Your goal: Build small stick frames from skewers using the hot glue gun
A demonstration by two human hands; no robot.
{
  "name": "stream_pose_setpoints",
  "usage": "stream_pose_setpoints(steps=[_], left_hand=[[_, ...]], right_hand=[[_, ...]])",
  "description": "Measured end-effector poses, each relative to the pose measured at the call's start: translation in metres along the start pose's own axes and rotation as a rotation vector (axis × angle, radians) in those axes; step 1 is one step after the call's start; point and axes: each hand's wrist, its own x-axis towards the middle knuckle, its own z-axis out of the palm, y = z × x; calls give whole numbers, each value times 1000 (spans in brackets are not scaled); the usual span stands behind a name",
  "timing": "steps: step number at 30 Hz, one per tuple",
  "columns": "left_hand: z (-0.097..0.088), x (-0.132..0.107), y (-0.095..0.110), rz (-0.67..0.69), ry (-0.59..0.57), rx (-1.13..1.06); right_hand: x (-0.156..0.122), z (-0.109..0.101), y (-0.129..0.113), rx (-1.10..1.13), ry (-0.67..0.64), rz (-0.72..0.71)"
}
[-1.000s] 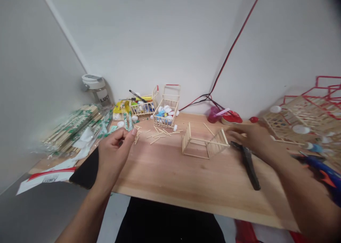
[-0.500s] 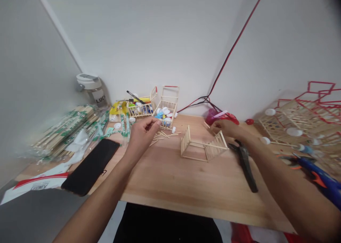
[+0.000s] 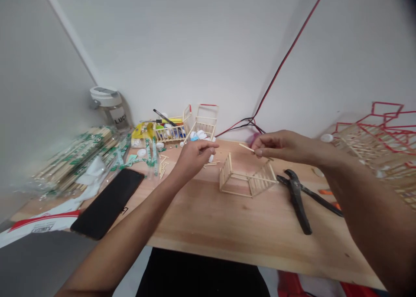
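My right hand [image 3: 279, 146] hovers over the wooden table [image 3: 227, 219] and pinches a thin wooden stick [image 3: 246, 147] that points left. My left hand [image 3: 194, 155] reaches toward it from the left, fingers curled together; I cannot make out whether anything is between them. Just below both hands sits a small open frame of wooden sticks [image 3: 245, 178]. Loose sticks [image 3: 212, 162] lie beside the left hand.
Black pliers [image 3: 297, 201] lie right of the frame. A black phone [image 3: 108, 201] rests near the left front edge, by wrapped chopstick packs [image 3: 71, 160] and a jar [image 3: 108, 108]. Small stick baskets [image 3: 203, 128] with caps stand at the back. Larger stick-and-red-wire structures [image 3: 380, 143] fill the right.
My right hand picked a stick off the table behind the frame and lifted it. My left hand moved right, from near the phone toward the frame. The view shifted and the blue tool left sight.
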Motion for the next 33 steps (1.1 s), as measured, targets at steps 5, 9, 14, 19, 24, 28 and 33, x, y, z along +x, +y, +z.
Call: stream_pose_setpoints(steps=[5,9,14,19,24,28,33], left_hand=[[3,-1,2,67,-26,-15],[5,-2,4,87,-50,25],[9,-2,5,121,-57,36],[14,0,9,126,-81,17],[17,2,14,114,-111,13],[19,5,15,125,-119,22],[19,5,17,121,-117,11]], right_hand=[[4,6,-11,-199,-32,-44],[4,10,-14,-305,-34,-31],[9,13,-14,-343,-53,-8],[11,13,-16,-326,-78,-26],[14,10,-11,-245,-125,-57],[18,6,-4,-192,-158,-87],[18,3,-1,-185,-168,-65]])
